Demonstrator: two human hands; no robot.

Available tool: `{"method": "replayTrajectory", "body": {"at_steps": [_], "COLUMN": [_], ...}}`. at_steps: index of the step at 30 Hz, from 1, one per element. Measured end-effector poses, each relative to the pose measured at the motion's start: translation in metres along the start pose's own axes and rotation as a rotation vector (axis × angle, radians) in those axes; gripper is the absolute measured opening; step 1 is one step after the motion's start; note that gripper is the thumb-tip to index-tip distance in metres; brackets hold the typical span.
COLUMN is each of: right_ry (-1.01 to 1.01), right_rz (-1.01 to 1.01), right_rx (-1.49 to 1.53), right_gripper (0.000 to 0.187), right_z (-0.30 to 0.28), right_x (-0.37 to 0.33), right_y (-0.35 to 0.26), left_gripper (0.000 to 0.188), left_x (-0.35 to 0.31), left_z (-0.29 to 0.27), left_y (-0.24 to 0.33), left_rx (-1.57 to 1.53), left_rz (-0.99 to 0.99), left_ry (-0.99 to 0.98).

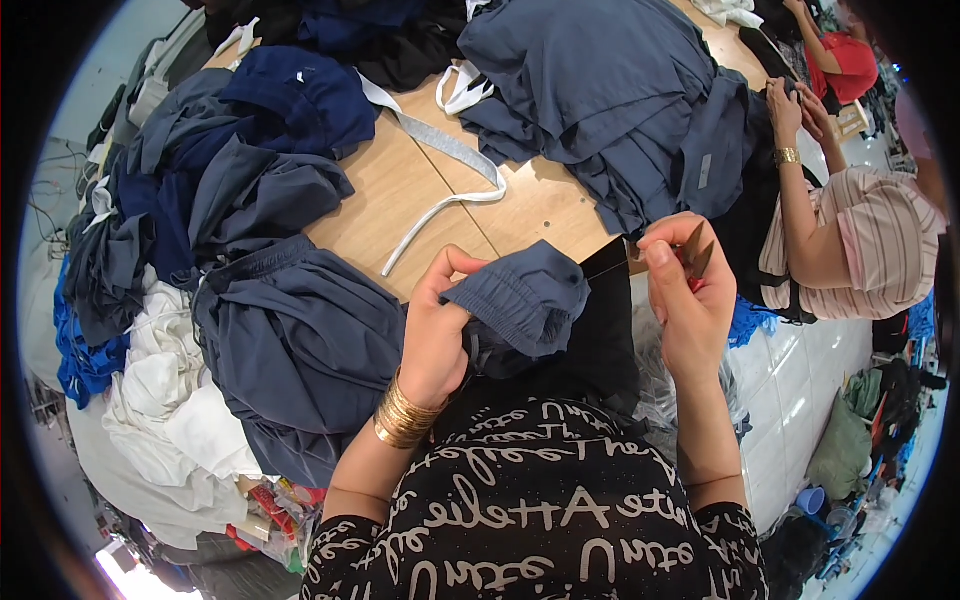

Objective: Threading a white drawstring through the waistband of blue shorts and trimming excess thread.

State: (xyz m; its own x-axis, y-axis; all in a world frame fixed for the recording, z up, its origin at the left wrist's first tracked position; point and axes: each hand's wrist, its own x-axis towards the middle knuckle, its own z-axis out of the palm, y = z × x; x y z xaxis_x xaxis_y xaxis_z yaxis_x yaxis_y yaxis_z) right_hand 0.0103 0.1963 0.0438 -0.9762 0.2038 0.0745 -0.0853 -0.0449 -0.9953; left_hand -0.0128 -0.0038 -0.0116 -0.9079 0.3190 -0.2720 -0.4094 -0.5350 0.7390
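My left hand (436,325) is closed on a slate-blue garment (538,298), its gathered elastic edge bunched up in front of my body. Off to the right, my right hand (690,310) is raised apart from that cloth. Small thread snips (697,260) with pointed metal blades and a bit of red are held in its curled fingers. Thumb and forefinger pinch together by the table corner; whether a thread is between them is too small to tell. Left of my left hand lies a slate-blue garment with a gathered waistband (300,330), draped over the table edge.
A large slate-blue garment pile (610,100) covers the table's far right. Navy and grey clothes (290,110) heap at the left, with white cloth (165,370) below. A pale strap (450,152) lies across the wooden table (520,225). A co-worker in striped clothing (850,240) works at right.
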Motion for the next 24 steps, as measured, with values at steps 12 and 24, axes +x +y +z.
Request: {"method": "replayTrajectory", "body": {"at_steps": [12, 24], "right_ry": [-0.392, -0.389], "right_rz": [-0.253, -0.185], "right_rx": [-0.374, -0.867], "right_gripper": [0.009, 0.026], "right_z": [-0.009, 0.006], "right_x": [-0.007, -0.008], "right_y": [-0.019, -0.010], "left_gripper": [0.019, 0.010], "left_x": [0.007, 0.006], "left_z": [-0.007, 0.000], "left_y": [-0.002, -0.004], "left_rx": [-0.090, -0.108], "left_rz": [-0.093, -0.092], "left_ry": [0.138, 0.077]}}
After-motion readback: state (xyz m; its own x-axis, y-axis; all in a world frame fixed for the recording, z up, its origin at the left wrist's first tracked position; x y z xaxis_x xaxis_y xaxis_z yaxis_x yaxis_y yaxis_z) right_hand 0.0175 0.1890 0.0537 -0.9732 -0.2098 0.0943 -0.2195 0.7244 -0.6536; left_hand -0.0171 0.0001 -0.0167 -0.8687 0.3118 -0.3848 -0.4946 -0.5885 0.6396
